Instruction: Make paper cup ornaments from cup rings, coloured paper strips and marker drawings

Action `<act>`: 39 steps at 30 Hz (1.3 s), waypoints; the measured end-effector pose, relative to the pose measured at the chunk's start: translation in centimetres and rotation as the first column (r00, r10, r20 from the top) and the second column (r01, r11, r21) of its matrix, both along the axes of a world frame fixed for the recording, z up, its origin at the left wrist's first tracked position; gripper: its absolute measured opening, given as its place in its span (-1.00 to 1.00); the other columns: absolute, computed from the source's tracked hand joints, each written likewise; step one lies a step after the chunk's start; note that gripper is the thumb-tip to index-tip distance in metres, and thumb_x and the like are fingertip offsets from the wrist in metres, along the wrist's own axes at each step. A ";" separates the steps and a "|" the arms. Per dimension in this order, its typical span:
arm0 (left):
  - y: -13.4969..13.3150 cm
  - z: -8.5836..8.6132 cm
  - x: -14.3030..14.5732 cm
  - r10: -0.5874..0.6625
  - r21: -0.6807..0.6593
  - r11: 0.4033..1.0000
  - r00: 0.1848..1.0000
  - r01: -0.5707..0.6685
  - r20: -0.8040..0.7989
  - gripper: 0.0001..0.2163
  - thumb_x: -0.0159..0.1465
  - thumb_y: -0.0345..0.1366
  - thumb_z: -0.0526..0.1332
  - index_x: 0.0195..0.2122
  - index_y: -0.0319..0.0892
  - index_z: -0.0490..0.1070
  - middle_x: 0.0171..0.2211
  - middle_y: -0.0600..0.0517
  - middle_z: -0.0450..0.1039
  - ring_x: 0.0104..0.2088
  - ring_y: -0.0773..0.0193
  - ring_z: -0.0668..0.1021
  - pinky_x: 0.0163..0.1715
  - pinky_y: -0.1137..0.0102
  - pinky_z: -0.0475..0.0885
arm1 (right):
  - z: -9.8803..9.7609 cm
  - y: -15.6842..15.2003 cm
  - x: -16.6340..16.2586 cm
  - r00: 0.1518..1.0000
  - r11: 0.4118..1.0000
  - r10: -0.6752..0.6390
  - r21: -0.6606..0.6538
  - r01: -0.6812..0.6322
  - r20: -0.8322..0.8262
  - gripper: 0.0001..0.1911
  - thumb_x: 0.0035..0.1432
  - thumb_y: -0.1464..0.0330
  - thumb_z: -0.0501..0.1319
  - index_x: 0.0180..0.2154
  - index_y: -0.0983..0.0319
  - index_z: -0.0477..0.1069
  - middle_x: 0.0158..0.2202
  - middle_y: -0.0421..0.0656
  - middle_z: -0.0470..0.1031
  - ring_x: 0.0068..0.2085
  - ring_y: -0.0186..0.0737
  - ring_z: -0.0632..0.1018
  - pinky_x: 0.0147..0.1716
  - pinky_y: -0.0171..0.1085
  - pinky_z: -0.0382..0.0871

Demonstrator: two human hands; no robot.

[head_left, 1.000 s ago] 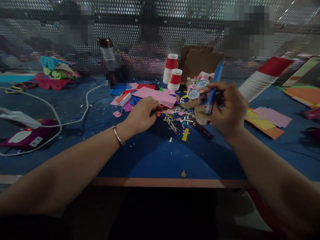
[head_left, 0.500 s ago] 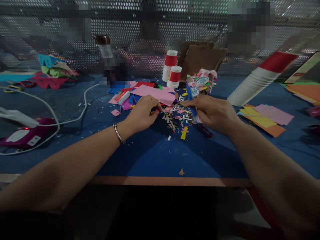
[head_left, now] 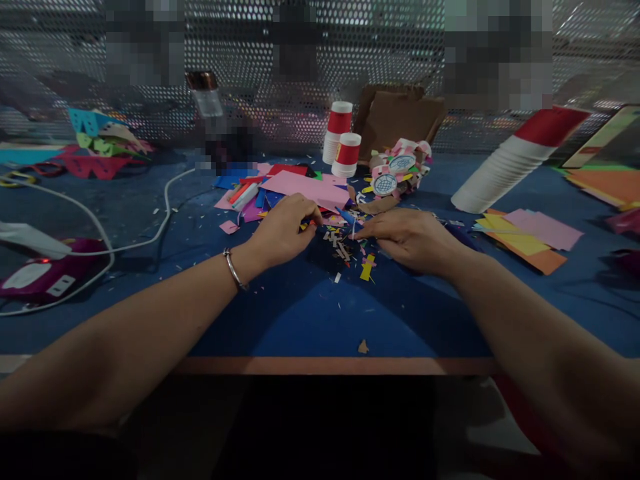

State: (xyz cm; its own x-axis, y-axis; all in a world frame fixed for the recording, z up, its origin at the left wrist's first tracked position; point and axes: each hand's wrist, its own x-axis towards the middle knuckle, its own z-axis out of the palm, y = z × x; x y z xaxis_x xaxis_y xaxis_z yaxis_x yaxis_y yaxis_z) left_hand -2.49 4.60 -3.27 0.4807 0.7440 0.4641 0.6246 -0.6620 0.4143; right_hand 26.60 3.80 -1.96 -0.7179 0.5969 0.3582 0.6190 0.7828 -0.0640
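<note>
My left hand (head_left: 285, 230) rests at the left edge of the paper scraps (head_left: 340, 248), its fingers curled in and closed. A small bit of orange-red shows at its fingertips, too little to name. On the right side of the scraps, my right hand (head_left: 417, 241) lies low with fingers together, pointing left. At its fingertips is a blue pointed piece (head_left: 346, 215) beside a whitish bit; whether the fingers grip it is hard to see. A dark blue long shape (head_left: 461, 238) shows behind this hand. Pink paper (head_left: 310, 187) lies over coloured sheets just beyond the left hand.
Red-and-white paper cups (head_left: 346, 157) stand at the back near a cardboard box (head_left: 397, 123). A paper-decorated object (head_left: 400, 170) sits before it. On the right, a long cup stack (head_left: 505, 167) leans by coloured paper (head_left: 543, 230). A white cable (head_left: 165, 213) runs across the left.
My right hand has moved left and down into the scraps. The blue pen-like thing upright in its grip before is no longer seen there. My left hand has stayed nearly in place.
</note>
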 end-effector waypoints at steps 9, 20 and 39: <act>-0.6 0.7 0.3 0.054 0.000 0.999 0.997 -0.054 0.049 -0.88 0.31 -0.48 0.23 -0.26 -0.13 0.50 -0.16 -0.07 0.59 -0.10 0.15 0.58 0.02 0.18 0.47 | 0.0 0.3 0.2 0.994 0.997 -0.040 -0.074 0.033 -0.097 -0.65 0.32 0.39 0.16 -0.06 0.10 0.71 -0.02 -0.09 0.77 -0.01 0.00 0.75 0.02 -0.03 0.60; -0.8 0.4 0.7 0.047 0.039 0.998 0.995 -0.050 0.083 -0.88 0.27 -0.49 0.25 -0.23 -0.16 0.53 -0.21 -0.05 0.60 -0.17 0.16 0.59 -0.08 0.21 0.47 | -0.4 0.5 -0.7 0.978 0.977 -0.192 -0.072 0.198 0.084 -0.74 0.29 0.25 0.30 -0.05 0.21 0.60 -0.23 -0.04 0.69 -0.24 -0.03 0.66 -0.21 -0.13 0.44; -4.7 2.3 3.0 0.037 0.324 0.944 0.955 0.063 -0.295 -0.60 0.40 -0.29 0.31 0.23 -0.28 0.47 0.11 -0.19 0.61 0.17 -0.19 0.50 0.19 -0.04 0.35 | 0.1 -1.6 -2.8 0.986 0.995 -0.018 0.096 0.034 -0.164 -0.95 0.29 0.33 0.25 -0.22 0.15 0.41 -0.24 -0.07 0.62 -0.27 -0.06 0.58 -0.27 -0.14 0.42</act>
State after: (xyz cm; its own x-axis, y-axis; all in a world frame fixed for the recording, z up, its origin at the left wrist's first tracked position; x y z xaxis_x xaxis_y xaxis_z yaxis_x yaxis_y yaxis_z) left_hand 0.48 -0.06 -1.01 0.6411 0.5678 0.5163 0.6747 -0.7376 -0.0267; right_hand 23.83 2.24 -1.89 -0.6299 0.5710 0.5265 0.6270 0.7739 -0.0893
